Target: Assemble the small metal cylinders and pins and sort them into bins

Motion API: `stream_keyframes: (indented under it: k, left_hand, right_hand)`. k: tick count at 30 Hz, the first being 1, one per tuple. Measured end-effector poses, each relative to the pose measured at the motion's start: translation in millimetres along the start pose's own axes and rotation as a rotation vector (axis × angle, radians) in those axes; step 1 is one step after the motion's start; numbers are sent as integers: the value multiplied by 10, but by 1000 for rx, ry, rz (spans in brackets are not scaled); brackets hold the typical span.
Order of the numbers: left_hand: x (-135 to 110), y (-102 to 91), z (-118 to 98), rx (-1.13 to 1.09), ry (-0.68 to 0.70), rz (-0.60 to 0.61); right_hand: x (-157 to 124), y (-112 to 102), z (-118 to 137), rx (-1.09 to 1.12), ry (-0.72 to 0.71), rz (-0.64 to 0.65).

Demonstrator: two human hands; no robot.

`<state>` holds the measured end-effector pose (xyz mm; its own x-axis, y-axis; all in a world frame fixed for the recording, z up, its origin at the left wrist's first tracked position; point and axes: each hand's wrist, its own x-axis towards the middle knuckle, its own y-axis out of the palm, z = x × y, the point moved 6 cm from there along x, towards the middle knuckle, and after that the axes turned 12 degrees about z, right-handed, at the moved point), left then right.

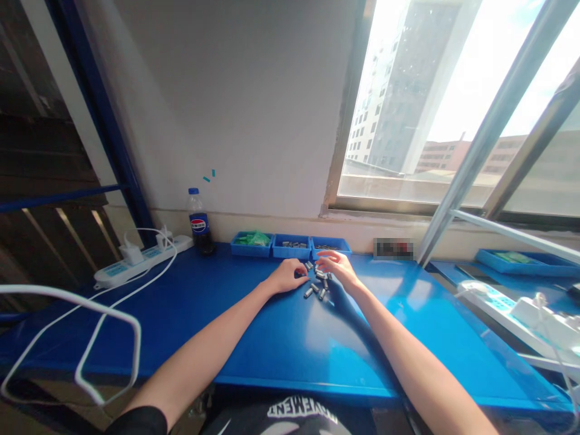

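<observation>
Several small grey metal cylinders (pixel 321 295) lie loose in a cluster on the blue tabletop (pixel 272 338). My left hand (pixel 285 276) rests at the left side of this cluster, its fingers curved and the thumb apart from them, with a dark gap between. No held piece shows in it. From the right, my right hand (pixel 338 266) reaches over the far part of the cluster with its fingers spread. Its fingertips are close to the cylinders, and I cannot tell whether they touch any. Behind the hands, the middle blue bin (pixel 292 254) and the right blue bin (pixel 347 249) contain more small metal pieces.
A third blue bin (pixel 250 251) with green contents stands left of the others. Farther left are a cola bottle (pixel 198 225) and a white power strip (pixel 145 263) with trailing cables (pixel 138 329). A metal post (pixel 471 157) rises at the right, beside another power strip (pixel 502 311).
</observation>
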<state>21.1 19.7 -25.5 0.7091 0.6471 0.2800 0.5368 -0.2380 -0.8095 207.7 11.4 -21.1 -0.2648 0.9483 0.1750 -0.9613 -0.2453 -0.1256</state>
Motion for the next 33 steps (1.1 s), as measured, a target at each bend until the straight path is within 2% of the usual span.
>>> stream_keyframes:
  k: [2, 4, 7, 12, 16, 22, 26, 29, 31, 33]
  left_hand:
    - [-4, 9, -11, 46, 30, 69]
    - [-8, 6, -6, 51, 30, 84]
    - [-6, -15, 39, -65, -15, -2]
    - [-6, -52, 178, -450, -61, -188]
    - [-20, -76, 210, -581, -84, -238]
    - [-2, -41, 61, -483, -62, -255]
    - [-3, -34, 25, -212, -85, -256]
    - [21, 12, -26, 7, -19, -161]
    - [47, 74, -70, 81, 56, -74]
    - [76, 149, -98, 151, 89, 18]
  right_hand:
    - [1, 3, -11, 3, 10, 1]
    - [2, 1, -28, 3, 20, -3]
    - [5, 1, -38, -12, 13, -3]
    - [0, 31, 16, -97, -17, 18]
    - [-20, 130, 65, -80, -3, 84]
    - [-42, 254, 101, -57, 13, 121]
    - [-22, 104, 132, 15, -79, -39]
    - [-13, -80, 171, 24, -197, -128]
    - [-8, -207, 155, -109, -174, -164]
    - [-5, -312, 119, -337, -90, -177]
